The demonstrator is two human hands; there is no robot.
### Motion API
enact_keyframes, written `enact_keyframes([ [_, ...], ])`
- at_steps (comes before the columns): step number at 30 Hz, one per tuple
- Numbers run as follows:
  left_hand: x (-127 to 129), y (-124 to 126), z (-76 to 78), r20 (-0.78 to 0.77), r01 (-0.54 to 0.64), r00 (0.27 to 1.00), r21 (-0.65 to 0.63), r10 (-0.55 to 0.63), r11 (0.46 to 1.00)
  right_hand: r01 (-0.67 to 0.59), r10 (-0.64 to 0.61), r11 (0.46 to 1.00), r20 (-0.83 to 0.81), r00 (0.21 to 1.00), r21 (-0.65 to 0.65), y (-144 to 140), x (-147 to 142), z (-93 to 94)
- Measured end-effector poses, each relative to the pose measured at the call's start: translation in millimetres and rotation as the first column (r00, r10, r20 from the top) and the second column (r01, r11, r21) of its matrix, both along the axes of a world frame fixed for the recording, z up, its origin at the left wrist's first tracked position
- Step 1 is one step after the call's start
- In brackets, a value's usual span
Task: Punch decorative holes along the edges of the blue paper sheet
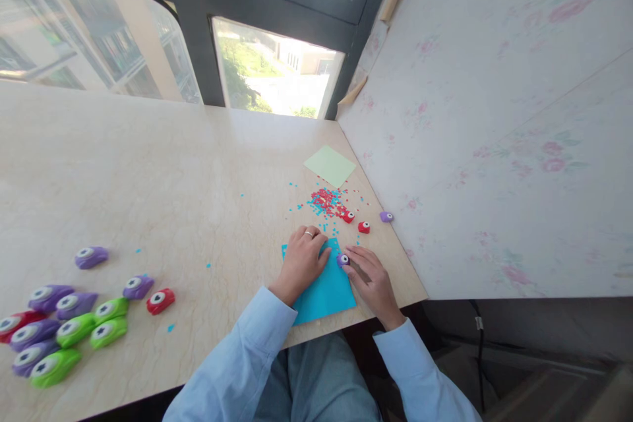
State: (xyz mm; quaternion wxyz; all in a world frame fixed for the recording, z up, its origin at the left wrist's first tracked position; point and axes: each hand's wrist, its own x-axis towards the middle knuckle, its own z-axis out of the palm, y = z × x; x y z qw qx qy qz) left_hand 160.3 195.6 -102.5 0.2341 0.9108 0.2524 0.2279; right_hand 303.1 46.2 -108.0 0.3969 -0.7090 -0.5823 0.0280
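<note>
The right hand [372, 283] gripped a purple punch [343, 260] at the edge of a blue sheet [326, 297] — apparently punching — beneath the left hand [302, 262] (grip unclear); next, a squeeze called for steadiness.

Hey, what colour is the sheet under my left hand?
The sheet is bright blue, seen best in the head view.

Left grip [304, 261] palm-down, right grip [372, 282] pinching
</note>
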Motion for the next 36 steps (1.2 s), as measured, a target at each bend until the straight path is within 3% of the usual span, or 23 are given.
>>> enact_keyframes([
  [18, -4.4, -3.3, 6.0, -0.08, 0.039, 0.996, -0.001, -0.038, 0.999, 0.013, -0.013, 1.0, 0.03, 0.999, -0.005, -3.6, -1.4, 2.4],
  [36, -2.6, -6.6, 8.8, -0.09, 0.002, 0.996, -0.016, -0.003, 1.0, 0.04, -0.039, 0.999, 0.025, 0.999, -0.012, -2.1, -1.5, 6.5],
])
